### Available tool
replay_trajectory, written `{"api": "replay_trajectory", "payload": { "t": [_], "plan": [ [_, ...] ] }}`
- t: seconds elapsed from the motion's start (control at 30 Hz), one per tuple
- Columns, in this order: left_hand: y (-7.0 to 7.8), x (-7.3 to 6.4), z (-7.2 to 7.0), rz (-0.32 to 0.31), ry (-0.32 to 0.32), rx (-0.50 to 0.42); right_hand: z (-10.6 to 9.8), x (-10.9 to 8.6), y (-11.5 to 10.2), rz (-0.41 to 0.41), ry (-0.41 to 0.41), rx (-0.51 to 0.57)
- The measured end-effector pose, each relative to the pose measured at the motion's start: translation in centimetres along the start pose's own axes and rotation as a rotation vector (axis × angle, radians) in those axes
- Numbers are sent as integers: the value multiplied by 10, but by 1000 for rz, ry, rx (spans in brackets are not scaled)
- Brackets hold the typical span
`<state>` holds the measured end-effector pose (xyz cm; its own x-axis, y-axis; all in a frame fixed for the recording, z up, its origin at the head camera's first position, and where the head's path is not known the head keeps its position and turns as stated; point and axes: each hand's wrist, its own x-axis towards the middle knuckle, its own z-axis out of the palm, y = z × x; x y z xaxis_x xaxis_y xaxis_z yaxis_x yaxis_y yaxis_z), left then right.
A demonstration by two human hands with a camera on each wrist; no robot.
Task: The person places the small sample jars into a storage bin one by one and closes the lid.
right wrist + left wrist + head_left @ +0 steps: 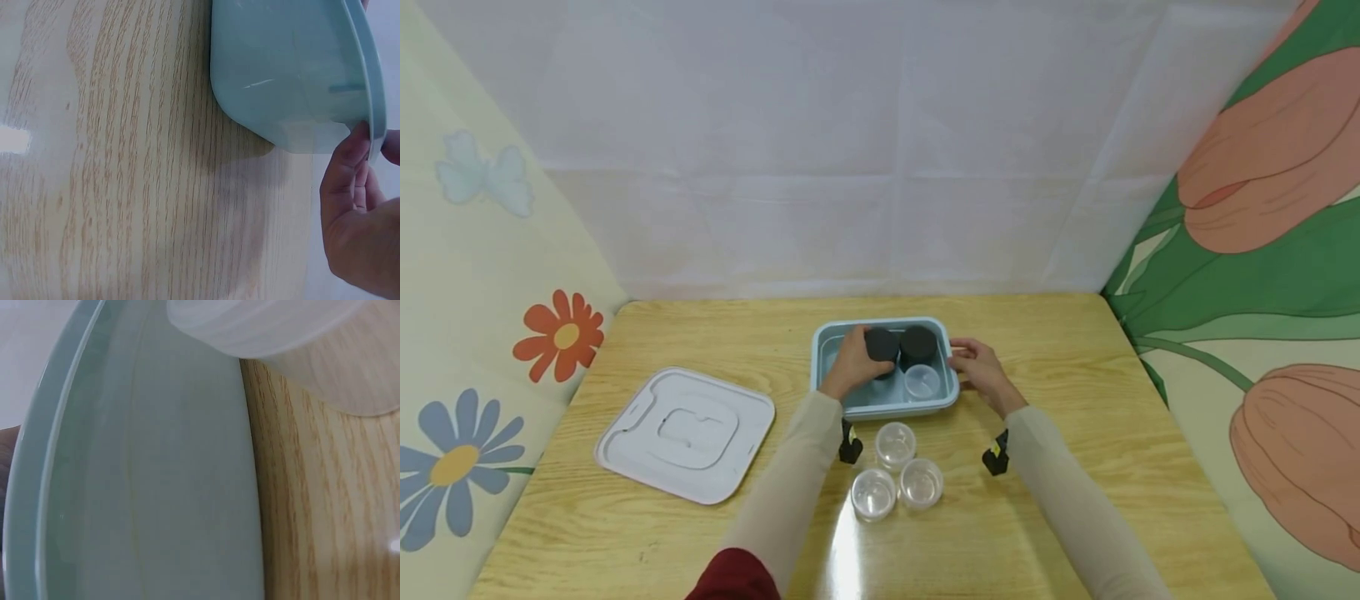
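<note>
Head: my left hand (853,362) is gripping a black jar (882,342) in the tub (898,411); another jar (918,345) and one cup (922,384) are sitting there, three cups (895,444) outside, so I'm seemingly midway. Left wrist: tub wall (181,475) is showing. Right wrist: my right hand (362,231) is pinching the rim (374,78).

Blue tub (275,69): smooth plastic, semi-gloss w/ small highlights. Pale flat lid (700,479): plastic too, smooth, satin-ish. Clear cups (895,444): thin see-thru plastic, shiny rims. Black round containers (918,342): matt tops, mat'l unclear. Tabletop (1060,375): wood or wood-look, visible grain, glossy surf. w/ bright glare. White backdrop (880,125): cloth-like, matt, creased. Beige sleeves (1071,500): matt cloth.
</note>
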<state>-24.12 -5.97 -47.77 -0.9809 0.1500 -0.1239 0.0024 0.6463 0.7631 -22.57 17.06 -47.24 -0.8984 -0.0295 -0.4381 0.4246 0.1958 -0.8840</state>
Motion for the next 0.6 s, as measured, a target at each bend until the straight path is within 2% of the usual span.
{"api": "replay_trajectory", "payload": {
  "t": [0.3, 0.6],
  "plan": [
    [5, -5, -11, -14, -38, 2, -1, -1, -1, -2, -11, -3],
    [13, -14, -27, 19, -63, -13, -1, -1, 0, -16, -8, -3]
  ]
}}
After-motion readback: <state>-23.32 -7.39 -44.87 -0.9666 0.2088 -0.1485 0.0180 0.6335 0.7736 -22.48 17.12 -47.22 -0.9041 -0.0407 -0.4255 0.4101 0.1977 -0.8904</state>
